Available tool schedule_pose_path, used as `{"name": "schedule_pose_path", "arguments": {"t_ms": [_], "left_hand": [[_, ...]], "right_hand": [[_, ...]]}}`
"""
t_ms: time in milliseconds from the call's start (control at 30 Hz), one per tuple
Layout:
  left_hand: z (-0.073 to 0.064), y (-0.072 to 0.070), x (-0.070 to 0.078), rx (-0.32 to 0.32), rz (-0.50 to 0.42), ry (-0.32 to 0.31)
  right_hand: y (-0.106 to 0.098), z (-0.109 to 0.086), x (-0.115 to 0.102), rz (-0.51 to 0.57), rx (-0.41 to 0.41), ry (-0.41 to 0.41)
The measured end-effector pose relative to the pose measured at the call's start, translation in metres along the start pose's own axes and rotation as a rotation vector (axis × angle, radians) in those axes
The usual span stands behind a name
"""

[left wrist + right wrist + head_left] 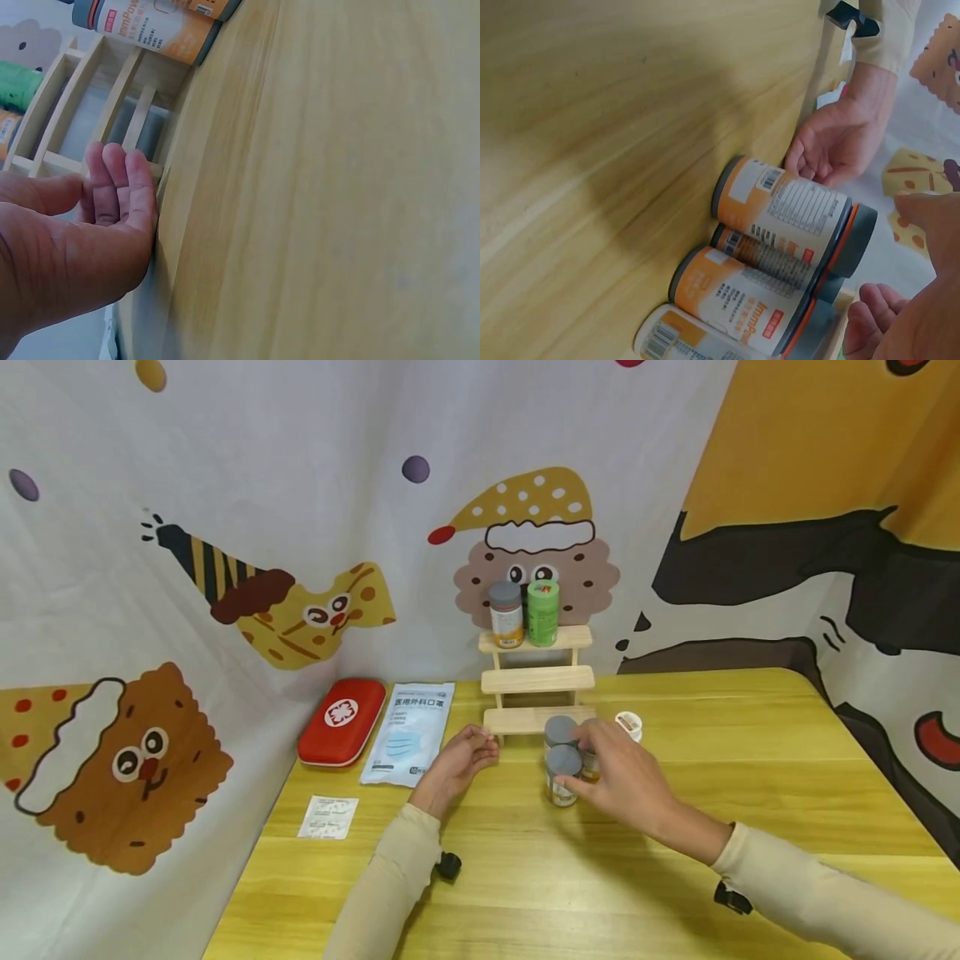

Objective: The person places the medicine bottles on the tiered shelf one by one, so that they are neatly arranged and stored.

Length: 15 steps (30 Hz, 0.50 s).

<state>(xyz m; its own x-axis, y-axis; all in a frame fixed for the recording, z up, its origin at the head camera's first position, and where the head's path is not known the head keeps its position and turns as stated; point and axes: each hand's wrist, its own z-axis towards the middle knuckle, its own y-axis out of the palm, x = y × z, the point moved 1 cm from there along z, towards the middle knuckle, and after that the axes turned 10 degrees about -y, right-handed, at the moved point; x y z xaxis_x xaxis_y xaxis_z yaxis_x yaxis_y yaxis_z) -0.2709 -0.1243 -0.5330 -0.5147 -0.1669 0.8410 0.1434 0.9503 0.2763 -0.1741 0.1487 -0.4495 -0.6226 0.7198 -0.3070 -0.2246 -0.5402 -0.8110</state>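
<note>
Bending the left hand (457,762) loosely, grasping nothing, with a wooden shelf (537,678) just beyond its fingertips; cannot tell if touching. Showing three grey-lidded bottles (562,764), ungripped, beneath thumb and fingertips of the spread right hand (624,778), with a white-lidded container (628,723) beyond its knuckles.

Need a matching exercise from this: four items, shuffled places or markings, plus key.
Items
1. Green plastic bottle with a green lid
2. Red rounded case
3. Flat white square packet
4. Grey-lidded orange-and-white bottles

Matches
A. Grouped on the table by the right hand
B. At left, nearer the head camera than the blue-and-white mask packet
C. On the top tier of the pale wooden stand
D. Marked with a large white emblem

Pairs: 1-C, 2-D, 3-B, 4-A
</note>
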Motion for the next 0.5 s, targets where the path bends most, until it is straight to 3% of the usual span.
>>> {"name": "schedule_pose_path", "arguments": {"t_ms": [500], "left_hand": [[0.0036, -0.0031, 0.0016, -0.024, 0.007, -0.019]], "right_hand": [[0.0089, -0.006, -0.0008, -0.032, -0.004, 0.01]]}}
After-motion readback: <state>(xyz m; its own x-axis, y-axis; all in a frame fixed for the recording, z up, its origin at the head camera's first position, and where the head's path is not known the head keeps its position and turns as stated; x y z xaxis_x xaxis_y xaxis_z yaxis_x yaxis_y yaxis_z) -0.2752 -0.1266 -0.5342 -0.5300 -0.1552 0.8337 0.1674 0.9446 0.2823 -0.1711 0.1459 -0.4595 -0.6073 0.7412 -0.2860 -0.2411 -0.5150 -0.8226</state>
